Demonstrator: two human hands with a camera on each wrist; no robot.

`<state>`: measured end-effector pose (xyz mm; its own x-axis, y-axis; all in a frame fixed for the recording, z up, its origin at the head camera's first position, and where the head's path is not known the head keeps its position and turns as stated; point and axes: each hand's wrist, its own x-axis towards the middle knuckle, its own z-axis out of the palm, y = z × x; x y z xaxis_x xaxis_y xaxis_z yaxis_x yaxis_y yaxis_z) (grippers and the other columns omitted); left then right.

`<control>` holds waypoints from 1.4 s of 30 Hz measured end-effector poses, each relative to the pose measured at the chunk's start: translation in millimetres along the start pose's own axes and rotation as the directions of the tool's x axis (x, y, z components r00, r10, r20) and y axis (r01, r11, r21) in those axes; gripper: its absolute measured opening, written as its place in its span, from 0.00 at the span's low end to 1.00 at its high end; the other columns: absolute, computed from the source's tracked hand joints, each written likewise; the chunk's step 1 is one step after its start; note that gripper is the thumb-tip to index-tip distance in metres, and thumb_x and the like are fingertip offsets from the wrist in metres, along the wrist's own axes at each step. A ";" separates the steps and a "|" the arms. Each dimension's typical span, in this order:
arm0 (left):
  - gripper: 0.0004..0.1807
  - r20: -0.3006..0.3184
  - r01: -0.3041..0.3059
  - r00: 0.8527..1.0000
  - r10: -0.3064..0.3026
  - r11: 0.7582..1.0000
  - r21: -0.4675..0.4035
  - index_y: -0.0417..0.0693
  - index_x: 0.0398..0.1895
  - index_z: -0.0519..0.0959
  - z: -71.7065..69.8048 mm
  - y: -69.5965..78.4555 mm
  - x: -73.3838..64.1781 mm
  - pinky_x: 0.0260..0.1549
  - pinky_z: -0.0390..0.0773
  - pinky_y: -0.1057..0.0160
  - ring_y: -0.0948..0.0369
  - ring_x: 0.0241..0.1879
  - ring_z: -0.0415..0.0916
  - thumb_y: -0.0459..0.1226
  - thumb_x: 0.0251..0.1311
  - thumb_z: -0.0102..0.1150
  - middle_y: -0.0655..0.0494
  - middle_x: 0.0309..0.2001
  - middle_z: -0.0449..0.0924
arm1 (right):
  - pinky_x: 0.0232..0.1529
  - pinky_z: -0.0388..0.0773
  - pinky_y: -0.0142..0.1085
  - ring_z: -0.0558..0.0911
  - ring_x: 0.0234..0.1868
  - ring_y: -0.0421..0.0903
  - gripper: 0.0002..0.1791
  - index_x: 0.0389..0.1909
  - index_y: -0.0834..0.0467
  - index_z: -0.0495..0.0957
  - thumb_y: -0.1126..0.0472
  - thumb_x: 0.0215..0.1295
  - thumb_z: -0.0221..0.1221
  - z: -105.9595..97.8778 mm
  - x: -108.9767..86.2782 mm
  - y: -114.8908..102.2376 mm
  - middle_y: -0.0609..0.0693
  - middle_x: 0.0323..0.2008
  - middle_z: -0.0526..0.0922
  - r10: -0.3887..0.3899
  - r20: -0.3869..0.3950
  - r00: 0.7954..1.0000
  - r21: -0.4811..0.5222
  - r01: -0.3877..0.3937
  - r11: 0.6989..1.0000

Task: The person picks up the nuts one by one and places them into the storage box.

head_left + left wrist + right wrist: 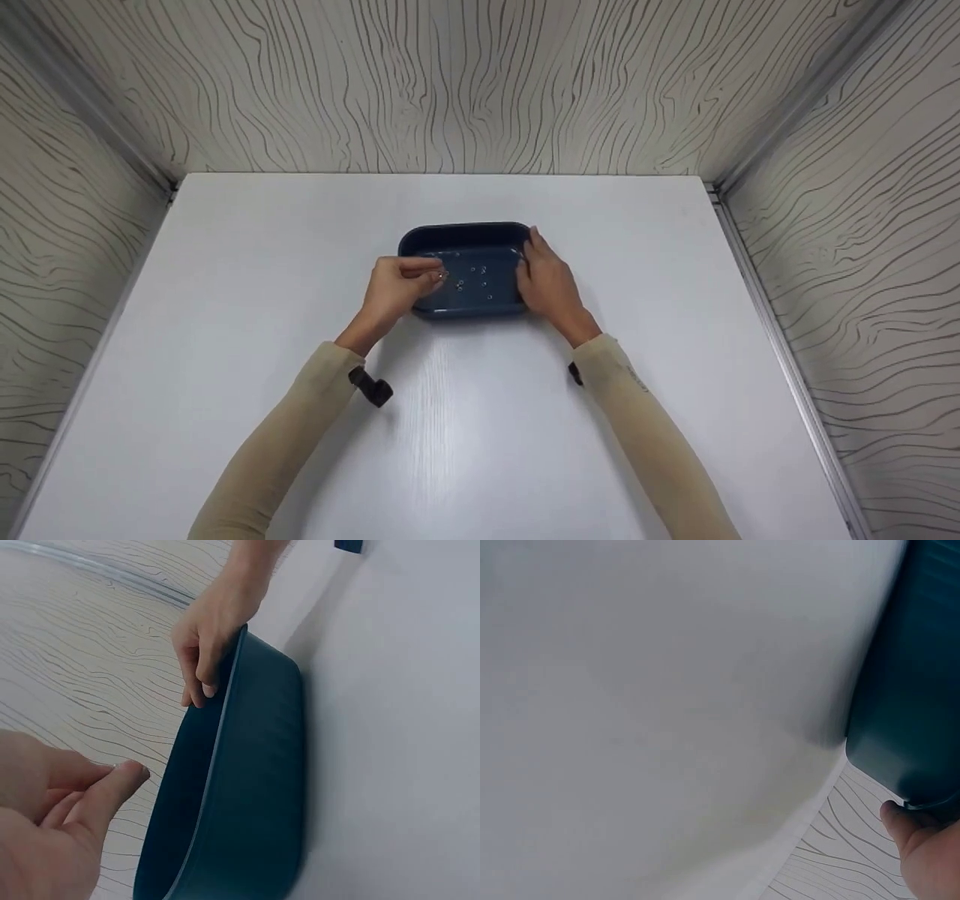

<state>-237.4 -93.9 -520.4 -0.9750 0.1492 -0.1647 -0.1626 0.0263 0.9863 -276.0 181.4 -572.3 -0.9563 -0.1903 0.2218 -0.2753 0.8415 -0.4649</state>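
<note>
A deep dark blue plastic bin [487, 309] with rounded corners stands on the white table. Several small shiny metal nuts [484, 284] lie scattered over its floor. My left hand [397, 289] is above the bin's left end, thumb and fingertips pinched together on a tiny metal nut [441, 277]. In the left wrist view only a small glint shows between the fingertips of that left hand [67, 817]. The right hand [551, 285] grips the bin's right wall over the rim; in the right wrist view part of this hand [934, 855] shows at the bin's edge.
The white table [480, 435] runs back to a wood-grain patterned wall [450, 90]. Similar panels with metal rails [795, 330] border both sides. Dark straps with a small black device [371, 386] sit on the beige sleeves [285, 427].
</note>
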 end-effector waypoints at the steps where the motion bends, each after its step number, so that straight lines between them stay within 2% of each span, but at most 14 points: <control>1: 0.19 -0.006 0.017 1.000 -0.017 0.999 -0.051 0.28 0.61 0.81 -0.3 -0.2 1.7 0.50 0.88 0.66 0.44 0.58 0.86 0.23 0.68 0.60 0.30 0.57 0.85 | 0.79 0.68 0.52 0.67 0.80 0.61 0.28 0.72 0.74 0.68 0.61 0.78 0.52 0.1 0.3 0.1 0.67 0.80 0.62 0.001 -0.001 1.000 0.001 -0.001 1.000; 4: 0.21 -0.032 0.066 0.997 -0.072 0.983 -0.170 0.23 0.62 0.78 -1.1 -1.8 6.5 0.50 0.88 0.65 0.49 0.53 0.89 0.21 0.66 0.60 0.26 0.59 0.82 | 0.79 0.67 0.52 0.66 0.80 0.61 0.28 0.73 0.73 0.68 0.61 0.79 0.51 0.2 1.2 -0.2 0.67 0.80 0.62 0.004 0.003 1.000 0.005 -0.004 1.000; 7: 0.22 -0.045 0.111 0.991 -0.126 0.962 -0.248 0.22 0.63 0.76 -2.3 -3.6 10.2 0.50 0.88 0.65 0.57 0.46 0.92 0.21 0.66 0.60 0.24 0.61 0.79 | 0.79 0.67 0.51 0.67 0.80 0.60 0.28 0.73 0.73 0.68 0.61 0.79 0.51 0.8 1.4 -0.4 0.67 0.80 0.62 0.008 0.003 1.000 0.004 -0.008 1.000; 11: 0.23 -0.048 0.158 0.983 -0.178 0.947 -0.279 0.24 0.66 0.75 -4.7 -6.6 13.2 0.52 0.87 0.66 0.60 0.46 0.91 0.22 0.68 0.60 0.25 0.65 0.76 | 0.78 0.69 0.51 0.67 0.79 0.60 0.28 0.72 0.73 0.68 0.61 0.79 0.51 1.6 0.4 -0.4 0.66 0.80 0.63 -0.001 0.000 1.000 0.002 0.001 1.000; 15: 0.23 -0.063 0.181 0.976 -0.206 0.943 -0.279 0.26 0.65 0.77 -5.0 -8.3 15.9 0.52 0.87 0.66 0.53 0.54 0.90 0.23 0.68 0.61 0.27 0.66 0.77 | 0.77 0.70 0.51 0.68 0.79 0.60 0.28 0.72 0.74 0.68 0.61 0.79 0.51 2.4 -0.2 0.0 0.66 0.80 0.63 -0.007 -0.011 1.000 0.005 0.007 1.000; 18: 0.23 -0.076 0.187 0.973 -0.217 0.939 -0.289 0.26 0.65 0.77 -3.4 -9.1 18.3 0.52 0.87 0.66 0.47 0.59 0.86 0.22 0.67 0.61 0.27 0.66 0.77 | 0.77 0.70 0.51 0.68 0.79 0.60 0.28 0.72 0.73 0.69 0.61 0.79 0.52 2.5 0.1 0.9 0.66 0.80 0.63 -0.002 -0.016 1.000 0.005 0.002 1.000; 24: 0.22 -0.103 0.184 0.970 -0.221 0.940 -0.289 0.26 0.65 0.77 -0.5 -11.5 21.7 0.50 0.87 0.68 0.56 0.50 0.91 0.23 0.68 0.61 0.28 0.66 0.77 | 0.79 0.68 0.50 0.67 0.80 0.59 0.28 0.73 0.72 0.68 0.60 0.80 0.51 3.0 1.0 1.9 0.64 0.80 0.62 0.023 -0.003 1.000 0.009 -0.023 1.000; 28: 0.21 -0.110 0.183 0.969 -0.221 0.942 -0.283 0.27 0.65 0.78 -0.3 -13.1 21.2 0.51 0.87 0.67 0.54 0.53 0.89 0.24 0.69 0.60 0.28 0.66 0.78 | 0.79 0.68 0.50 0.66 0.80 0.59 0.29 0.73 0.72 0.67 0.59 0.80 0.51 3.1 -0.1 1.3 0.64 0.81 0.61 0.027 0.004 1.000 0.019 -0.027 0.999; 35: 0.21 -0.126 0.172 0.968 -0.217 0.940 -0.294 0.27 0.65 0.78 -1.0 -16.8 21.6 0.49 0.88 0.68 0.60 0.46 0.91 0.24 0.70 0.58 0.30 0.66 0.78 | 0.79 0.67 0.51 0.66 0.80 0.59 0.29 0.74 0.72 0.67 0.59 0.80 0.50 3.9 0.4 -0.7 0.63 0.81 0.60 0.032 0.012 0.999 0.024 -0.032 0.999; 38: 0.21 -0.126 0.162 0.970 -0.208 0.941 -0.298 0.27 0.65 0.77 -0.9 -18.1 21.9 0.50 0.87 0.68 0.54 0.53 0.90 0.23 0.70 0.58 0.31 0.66 0.77 | 0.79 0.67 0.51 0.66 0.80 0.59 0.29 0.74 0.72 0.67 0.59 0.80 0.50 4.5 0.8 -0.8 0.63 0.81 0.60 0.029 0.010 1.000 0.023 -0.029 0.999; 42: 0.23 -0.118 0.149 0.974 -0.191 0.943 -0.298 0.26 0.68 0.75 -0.7 -18.7 20.8 0.52 0.87 0.67 0.44 0.64 0.82 0.23 0.70 0.57 0.30 0.68 0.76 | 0.78 0.69 0.51 0.67 0.79 0.60 0.28 0.72 0.73 0.68 0.60 0.79 0.50 5.5 1.0 0.2 0.65 0.80 0.62 0.015 -0.008 1.000 0.016 -0.015 1.000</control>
<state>-254.7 -92.0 -542.3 -0.9368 0.0233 -0.3491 -0.3437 -0.2474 0.9059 -277.5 178.6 -576.8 -0.9595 -0.1739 0.2216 -0.2628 0.8361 -0.4816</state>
